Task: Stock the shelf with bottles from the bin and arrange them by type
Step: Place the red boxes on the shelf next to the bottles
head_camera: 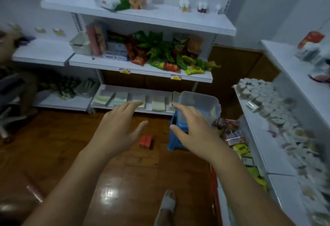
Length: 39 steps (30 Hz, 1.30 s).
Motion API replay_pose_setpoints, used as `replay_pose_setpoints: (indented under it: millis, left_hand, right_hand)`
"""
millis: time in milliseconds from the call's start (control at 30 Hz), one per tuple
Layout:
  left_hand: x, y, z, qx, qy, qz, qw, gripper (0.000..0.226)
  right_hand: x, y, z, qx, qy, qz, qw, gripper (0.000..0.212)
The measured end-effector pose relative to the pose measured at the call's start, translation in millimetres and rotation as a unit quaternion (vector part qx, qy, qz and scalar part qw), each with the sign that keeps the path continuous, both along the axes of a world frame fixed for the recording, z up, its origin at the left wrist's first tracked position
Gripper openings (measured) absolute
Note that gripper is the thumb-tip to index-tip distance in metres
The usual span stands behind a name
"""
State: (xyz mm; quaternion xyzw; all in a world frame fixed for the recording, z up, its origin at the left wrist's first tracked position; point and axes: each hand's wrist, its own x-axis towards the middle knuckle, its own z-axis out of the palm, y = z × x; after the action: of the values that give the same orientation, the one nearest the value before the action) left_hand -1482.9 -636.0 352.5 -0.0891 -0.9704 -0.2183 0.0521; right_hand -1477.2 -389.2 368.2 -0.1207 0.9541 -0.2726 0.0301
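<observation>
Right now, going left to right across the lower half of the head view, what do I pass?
chair → left hand → red boxes on the floor → right hand → side shelf. The blue stool and clear bin overlap the right hand, so they are left out.
</observation>
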Motion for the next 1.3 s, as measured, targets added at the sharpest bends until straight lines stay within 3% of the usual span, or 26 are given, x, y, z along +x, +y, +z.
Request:
replay_pose_setpoints:
  millis: [333,533,733,933,1033,1167,1300]
  left_hand:
    - [-131.1,-17.6,-114.5,-0.004,-0.117,0.061,0.991,0.065]
    - [-200.3,-30.4,-227.1,0.016,-0.221,0.066,0.973,0.064]
    - [-261.4,-55.1,-435.3,0.026,-0.318,0.055,0.946,0.072]
    - [-313.7,-73.0,-686.8,-0.034,-0.324,-0.002,0.946,0.074]
    - [-334.4,-74.0,-794.5,-0.051,-0.318,-0.019,0.947,0.090]
    - [-369.9,-72.3,-893.8,-0.097,-0.283,-0.065,0.952,0.122]
    - [-400.2,-65.3,-942.7,-0.027,-0.268,-0.043,0.962,0.131]
  right_hand:
    - [-184.7,-18.9,-123.7,-0.061,-0.107,0.049,0.991,0.061]
    - [-257.7,-29.2,-226.5,-0.047,-0.174,0.009,0.984,0.059]
    - [-309.1,-52.2,-418.1,-0.057,-0.245,-0.054,0.966,0.063]
    - [-346.5,-71.7,-684.5,-0.051,-0.256,-0.104,0.960,0.060]
    - [-359.1,-77.8,-804.4,-0.033,-0.253,-0.114,0.960,0.072]
    - [-376.6,-84.1,-904.4,0.030,-0.234,-0.086,0.968,0.098]
    - [-387.0,-93.9,-962.3,0.026,-0.221,-0.114,0.968,0.096]
